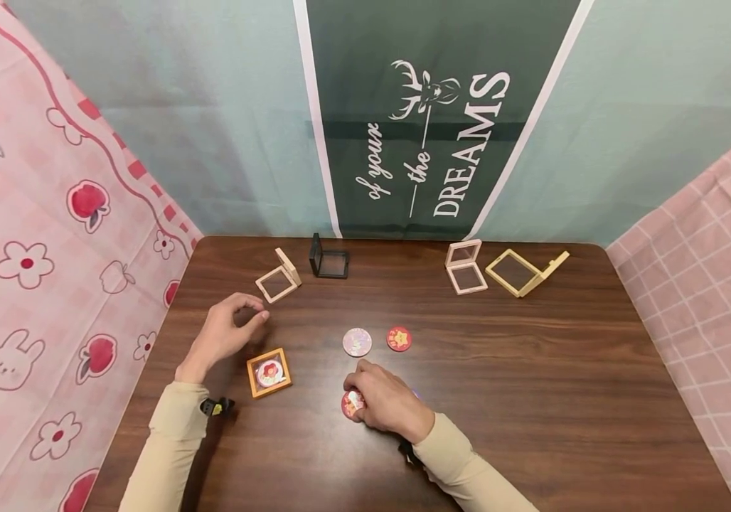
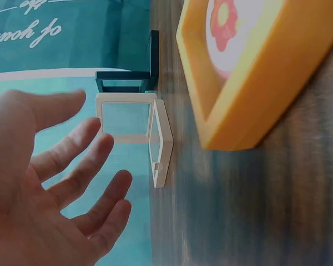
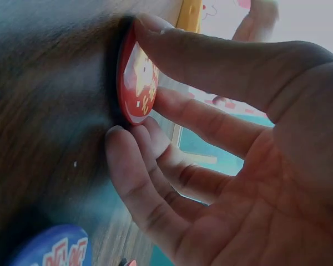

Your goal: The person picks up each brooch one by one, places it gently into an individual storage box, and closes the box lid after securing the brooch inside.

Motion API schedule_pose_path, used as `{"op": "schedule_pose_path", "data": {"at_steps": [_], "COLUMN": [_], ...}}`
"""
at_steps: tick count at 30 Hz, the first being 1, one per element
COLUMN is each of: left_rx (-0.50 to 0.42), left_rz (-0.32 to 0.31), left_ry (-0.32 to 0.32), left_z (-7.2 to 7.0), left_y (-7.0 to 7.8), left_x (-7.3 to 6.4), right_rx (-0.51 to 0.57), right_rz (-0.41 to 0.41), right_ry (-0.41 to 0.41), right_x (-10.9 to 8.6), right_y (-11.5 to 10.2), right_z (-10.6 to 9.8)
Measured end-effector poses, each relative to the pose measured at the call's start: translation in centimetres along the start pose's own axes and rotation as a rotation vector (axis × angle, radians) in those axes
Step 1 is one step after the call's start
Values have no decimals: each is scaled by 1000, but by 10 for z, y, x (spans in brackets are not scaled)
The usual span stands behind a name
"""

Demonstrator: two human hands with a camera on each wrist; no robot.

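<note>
My right hand (image 1: 391,402) pinches a round red badge (image 3: 137,83) by its edges, low over the table. In the right wrist view the thumb is at one edge and fingertips at the opposite one. A blue-purple badge (image 3: 64,252) with red-and-white lettering lies near that hand, mostly covered by it in the head view. My left hand (image 1: 225,331) hovers with loosely bent fingers, holding nothing. Below it stands an orange square frame (image 1: 252,378) containing a white badge with a red flower (image 1: 270,372). Beyond its fingertips is a beige hinged frame (image 2: 165,138), lid raised.
A pale pink badge (image 1: 357,342) and a red badge with a yellow star (image 1: 399,338) lie mid-table. Along the back stand opened frames: a black one (image 1: 316,257), a pink one (image 1: 449,267) and a yellow one (image 1: 528,286). Hanging cloths border the dark wooden table (image 1: 564,398).
</note>
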State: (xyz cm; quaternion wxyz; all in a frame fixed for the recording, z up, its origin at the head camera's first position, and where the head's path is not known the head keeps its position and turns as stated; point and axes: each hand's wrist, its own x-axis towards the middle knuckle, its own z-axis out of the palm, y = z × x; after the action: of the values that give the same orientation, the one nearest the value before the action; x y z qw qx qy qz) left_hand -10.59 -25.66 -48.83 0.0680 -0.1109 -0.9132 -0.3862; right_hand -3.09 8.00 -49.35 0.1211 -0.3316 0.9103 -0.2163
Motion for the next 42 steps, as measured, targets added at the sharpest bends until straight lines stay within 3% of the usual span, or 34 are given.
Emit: {"op": "schedule_pose_path", "data": {"at_steps": [9, 12, 18, 23, 32, 42], "left_rx": [-60, -88, -4, -24, -60, -69], "left_rz": [-134, -146, -132, -159, -236, -259], "left_ry": [-24, -25, 26, 47, -14, -71], "left_z": [4, 7, 12, 17, 26, 36], "left_y": [-13, -15, -20, -26, -32, -41], "left_x": [26, 35, 54, 70, 93, 108], "right_rx": [23, 25, 52, 96, 146, 191], "right_rz": [1, -6, -14, 1, -33, 0], "right_ry": [-16, -4, 9, 0, 6, -36], "right_x": [0, 0, 0, 1, 2, 1], "right_y": [-1, 0, 4, 7, 7, 10], "right_z": [2, 1, 2, 2, 2, 2]}}
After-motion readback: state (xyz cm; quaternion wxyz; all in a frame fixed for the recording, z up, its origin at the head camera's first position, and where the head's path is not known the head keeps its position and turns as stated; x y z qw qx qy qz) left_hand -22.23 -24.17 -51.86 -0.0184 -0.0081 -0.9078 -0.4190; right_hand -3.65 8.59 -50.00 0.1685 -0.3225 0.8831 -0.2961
